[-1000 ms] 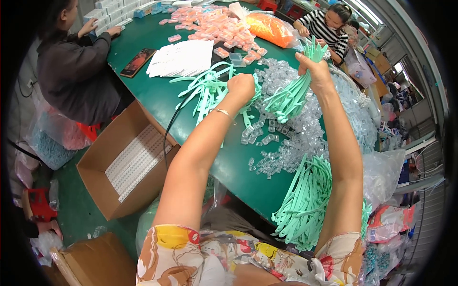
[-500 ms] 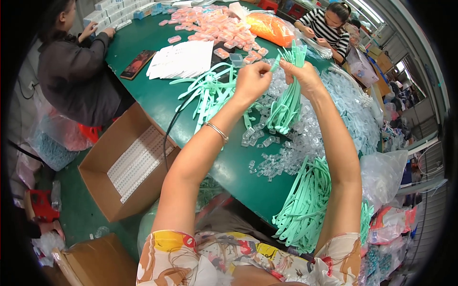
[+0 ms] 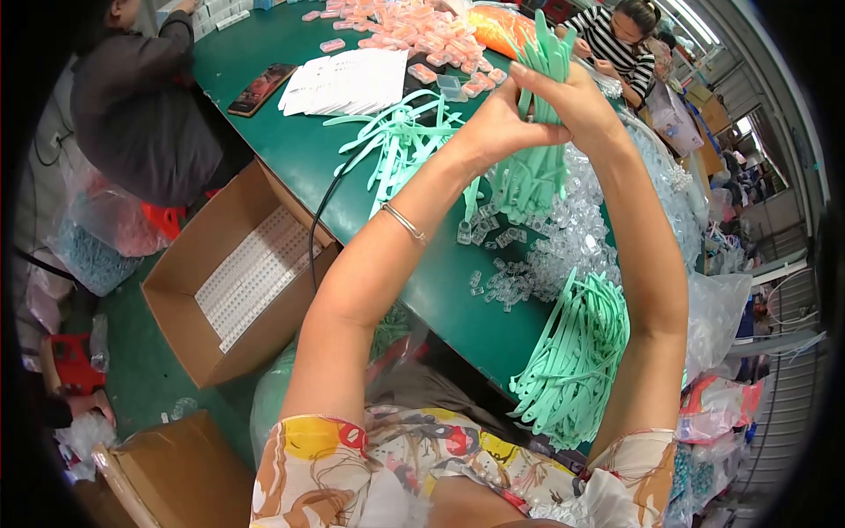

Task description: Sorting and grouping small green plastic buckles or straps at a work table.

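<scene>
My two hands are raised over the table's middle, around an upright bundle of mint-green plastic straps (image 3: 535, 180). My right hand (image 3: 583, 104) wraps it from the right. My left hand (image 3: 510, 123) closes on it from the left, with the thumb pointing across toward my right hand. Strap ends stick out above and hang below my grip. Looser mint-green straps (image 3: 400, 145) lie tangled to the left, and a thick heap of the same straps (image 3: 576, 356) sits at the table's near edge by my right forearm. Small clear plastic pieces (image 3: 563, 251) are scattered under the bundle.
White cards (image 3: 348, 84), a phone (image 3: 262, 90) and pink-orange cases (image 3: 396, 31) lie farther back on the green table (image 3: 422, 299). An open cardboard box (image 3: 189, 339) stands at left. One person (image 3: 136, 114) works at left, another (image 3: 616, 44) at the far right.
My left hand, which pinched a strap beside the bundle, now closes around the bundle with my right. The bundle has risen slightly. The person at left has reached farther away.
</scene>
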A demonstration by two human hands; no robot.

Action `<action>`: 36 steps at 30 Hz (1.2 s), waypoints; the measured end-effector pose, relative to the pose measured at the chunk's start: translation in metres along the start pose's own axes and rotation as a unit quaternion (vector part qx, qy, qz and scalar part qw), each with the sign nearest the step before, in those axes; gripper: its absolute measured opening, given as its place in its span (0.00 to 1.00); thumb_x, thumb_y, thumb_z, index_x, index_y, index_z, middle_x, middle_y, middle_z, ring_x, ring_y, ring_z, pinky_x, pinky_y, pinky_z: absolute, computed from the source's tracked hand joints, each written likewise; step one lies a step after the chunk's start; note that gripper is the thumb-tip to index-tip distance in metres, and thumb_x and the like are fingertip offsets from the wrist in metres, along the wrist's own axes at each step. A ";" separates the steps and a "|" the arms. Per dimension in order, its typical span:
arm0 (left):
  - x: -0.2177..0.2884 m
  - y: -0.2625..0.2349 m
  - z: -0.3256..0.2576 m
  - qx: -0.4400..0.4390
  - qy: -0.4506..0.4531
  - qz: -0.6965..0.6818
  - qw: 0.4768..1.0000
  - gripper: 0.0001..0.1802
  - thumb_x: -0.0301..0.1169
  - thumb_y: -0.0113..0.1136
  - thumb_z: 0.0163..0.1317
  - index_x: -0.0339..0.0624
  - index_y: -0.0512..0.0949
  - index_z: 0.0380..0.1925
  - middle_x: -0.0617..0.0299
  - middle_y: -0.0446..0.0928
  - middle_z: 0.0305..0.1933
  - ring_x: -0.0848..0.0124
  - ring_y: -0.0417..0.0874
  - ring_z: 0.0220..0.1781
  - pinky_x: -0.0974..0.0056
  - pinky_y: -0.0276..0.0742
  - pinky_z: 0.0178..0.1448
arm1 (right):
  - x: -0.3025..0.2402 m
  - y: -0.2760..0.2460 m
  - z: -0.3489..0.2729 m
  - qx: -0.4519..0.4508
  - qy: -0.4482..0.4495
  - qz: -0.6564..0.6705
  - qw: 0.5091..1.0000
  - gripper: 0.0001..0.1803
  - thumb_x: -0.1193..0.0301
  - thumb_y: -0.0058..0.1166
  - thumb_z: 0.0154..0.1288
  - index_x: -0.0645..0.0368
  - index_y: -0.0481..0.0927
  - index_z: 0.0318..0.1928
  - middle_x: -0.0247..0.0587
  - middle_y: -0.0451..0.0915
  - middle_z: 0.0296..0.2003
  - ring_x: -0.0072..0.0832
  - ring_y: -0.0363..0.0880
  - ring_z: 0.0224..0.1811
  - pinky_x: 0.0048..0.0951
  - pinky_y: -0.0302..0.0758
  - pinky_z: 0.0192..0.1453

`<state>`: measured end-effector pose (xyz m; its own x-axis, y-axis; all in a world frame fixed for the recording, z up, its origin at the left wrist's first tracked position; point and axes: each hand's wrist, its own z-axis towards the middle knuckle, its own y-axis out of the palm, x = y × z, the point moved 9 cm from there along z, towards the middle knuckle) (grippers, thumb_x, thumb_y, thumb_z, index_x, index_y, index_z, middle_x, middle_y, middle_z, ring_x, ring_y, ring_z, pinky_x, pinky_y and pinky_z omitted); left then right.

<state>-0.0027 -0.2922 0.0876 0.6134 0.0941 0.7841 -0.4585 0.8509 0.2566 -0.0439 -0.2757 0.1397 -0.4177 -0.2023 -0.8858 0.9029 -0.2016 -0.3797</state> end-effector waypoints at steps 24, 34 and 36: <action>0.070 -0.078 -0.187 0.305 -0.083 -0.123 0.941 0.12 0.30 0.57 0.53 0.34 0.69 0.34 0.67 0.60 0.14 0.79 0.58 0.13 0.71 0.55 0.22 | 0.136 0.083 -0.057 -0.240 -0.202 -0.474 0.823 0.09 0.78 0.54 0.46 0.54 0.77 0.31 0.34 0.73 0.35 0.35 0.71 0.42 0.35 0.73 0.43; 0.046 -0.075 -0.205 0.304 -0.093 -0.178 0.931 0.11 0.26 0.57 0.53 0.31 0.72 0.34 0.65 0.64 0.17 0.78 0.63 0.17 0.72 0.59 0.22 | 0.109 0.112 -0.042 -0.192 -0.230 -0.407 0.863 0.13 0.77 0.58 0.48 0.57 0.73 0.36 0.40 0.75 0.29 0.39 0.75 0.36 0.37 0.73 0.38; 0.044 -0.072 -0.205 0.305 -0.103 -0.159 0.933 0.11 0.27 0.56 0.53 0.32 0.70 0.34 0.65 0.63 0.16 0.78 0.61 0.16 0.71 0.57 0.22 | 0.126 0.122 -0.037 -0.185 -0.194 -0.456 0.849 0.07 0.77 0.51 0.49 0.59 0.72 0.31 0.42 0.74 0.28 0.42 0.75 0.36 0.40 0.73 0.36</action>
<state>0.1894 -0.2435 -0.0119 0.6724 -0.2682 0.6899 -0.5944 0.3597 0.7192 0.0174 -0.2902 -0.0281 -0.8976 -0.4377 -0.0515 0.1265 -0.1440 -0.9815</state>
